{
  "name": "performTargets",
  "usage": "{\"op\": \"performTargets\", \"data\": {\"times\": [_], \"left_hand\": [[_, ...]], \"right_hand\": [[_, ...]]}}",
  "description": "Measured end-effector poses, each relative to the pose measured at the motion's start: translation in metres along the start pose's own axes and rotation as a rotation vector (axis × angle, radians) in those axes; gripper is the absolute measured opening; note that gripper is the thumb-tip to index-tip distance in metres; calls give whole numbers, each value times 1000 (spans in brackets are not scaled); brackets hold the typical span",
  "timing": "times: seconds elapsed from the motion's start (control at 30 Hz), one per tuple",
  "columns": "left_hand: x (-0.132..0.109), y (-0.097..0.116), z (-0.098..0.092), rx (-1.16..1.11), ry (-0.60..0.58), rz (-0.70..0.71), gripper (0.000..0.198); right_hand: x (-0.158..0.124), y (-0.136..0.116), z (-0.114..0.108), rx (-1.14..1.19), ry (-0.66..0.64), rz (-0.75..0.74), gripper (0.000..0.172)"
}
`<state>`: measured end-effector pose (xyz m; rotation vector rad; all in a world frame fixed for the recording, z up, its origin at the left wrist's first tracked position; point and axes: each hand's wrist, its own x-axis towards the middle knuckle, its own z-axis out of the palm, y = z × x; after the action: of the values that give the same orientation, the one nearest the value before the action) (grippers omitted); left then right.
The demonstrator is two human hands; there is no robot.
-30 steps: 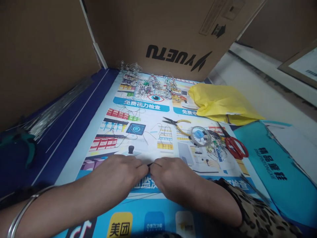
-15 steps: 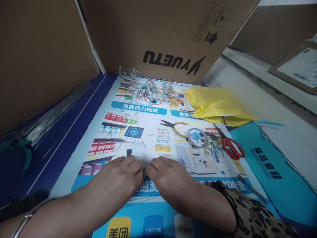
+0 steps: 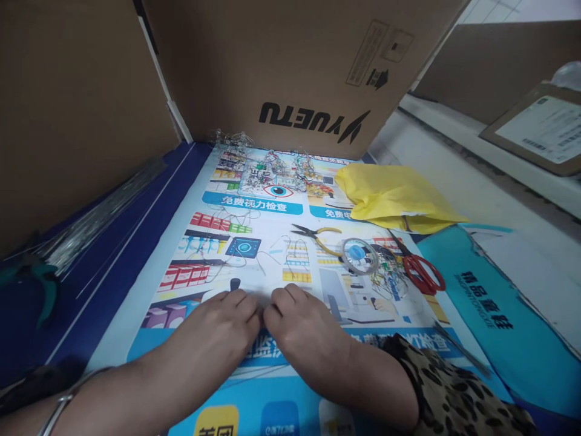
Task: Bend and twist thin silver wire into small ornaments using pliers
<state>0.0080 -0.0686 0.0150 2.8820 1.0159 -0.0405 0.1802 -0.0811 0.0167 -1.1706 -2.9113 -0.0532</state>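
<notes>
My left hand (image 3: 229, 327) and my right hand (image 3: 308, 330) meet side by side low on the printed sheet (image 3: 276, 284). Both are closed, thumbs hidden under curled fingers, and whatever they may pinch is out of sight. Thin bent wires (image 3: 297, 251) lie just beyond the knuckles. Farther up and right rest pliers with yellow handles (image 3: 324, 241), a roll of clear tape (image 3: 360, 256) and red-handled scissors (image 3: 422, 272). A small tangle of wire pieces (image 3: 388, 278) sits between the tape and the scissors.
Wire clusters (image 3: 272, 166) lie at the back, before a tall cardboard box (image 3: 308, 60). A bundle of straight wires (image 3: 109, 203) and a teal-handled tool (image 3: 49, 290) are at left. On the right are a yellow bag (image 3: 394, 194), a turquoise bag (image 3: 481, 303) and a slim metal tool (image 3: 463, 350).
The camera view has shifted slightly. My two hands have drawn a little closer together, narrowing the gap between them. Both remain closed, and the tools have not moved.
</notes>
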Motion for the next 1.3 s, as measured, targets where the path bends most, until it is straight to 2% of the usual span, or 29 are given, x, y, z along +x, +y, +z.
{"op": "performTargets", "data": {"times": [0.3,0.47,0.6,0.8,0.93,1.07,1.3], "left_hand": [[4,-3,-10,13,-77,-18,24],[3,-6,-11,39,-80,-14,24],[1,-7,-11,22,-93,-38,23],[3,-12,-19,-120,-150,-86,22],[3,-21,-14,-259,-43,-103,29],[2,-29,-5,-360,72,-100,30],[5,-37,-6,-512,122,-180,30]], "right_hand": [[4,-4,9,-33,70,41,9],[3,-1,10,-10,74,67,14],[4,5,8,64,33,98,10],[6,18,8,267,-61,131,20],[8,24,5,443,-89,170,22],[10,29,2,614,-43,227,19],[11,33,5,882,48,352,13]]}}
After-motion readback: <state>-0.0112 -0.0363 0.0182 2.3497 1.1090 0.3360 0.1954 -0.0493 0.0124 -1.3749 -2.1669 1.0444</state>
